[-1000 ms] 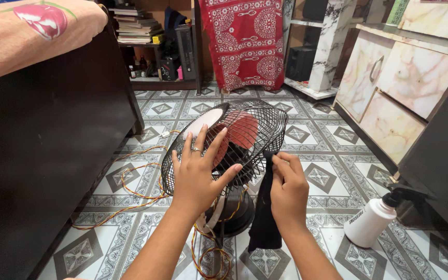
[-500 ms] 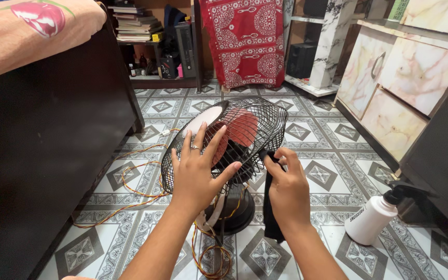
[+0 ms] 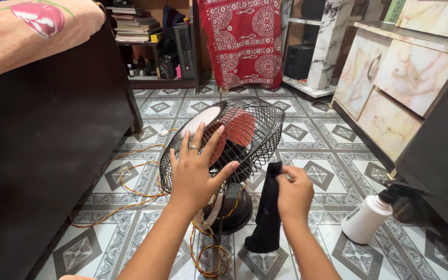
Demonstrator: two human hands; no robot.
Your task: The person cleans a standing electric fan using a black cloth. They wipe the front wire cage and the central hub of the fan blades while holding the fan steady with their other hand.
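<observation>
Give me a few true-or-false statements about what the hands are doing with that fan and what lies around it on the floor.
1. The left hand lies flat, fingers spread, on the fan's wire cage. True.
2. The right hand holds a white sponge. False: it grips a black cloth that hangs down toward the floor.
3. The fan blades behind the cage are red. True.
4. A white spray bottle stands on the tiled floor to the right of the hands. True.
5. The cloth is pressed against the cage. False: it hangs beside the cage, just right of it.
6. The wires on the floor are blue. False: they look yellow and red.
</observation>
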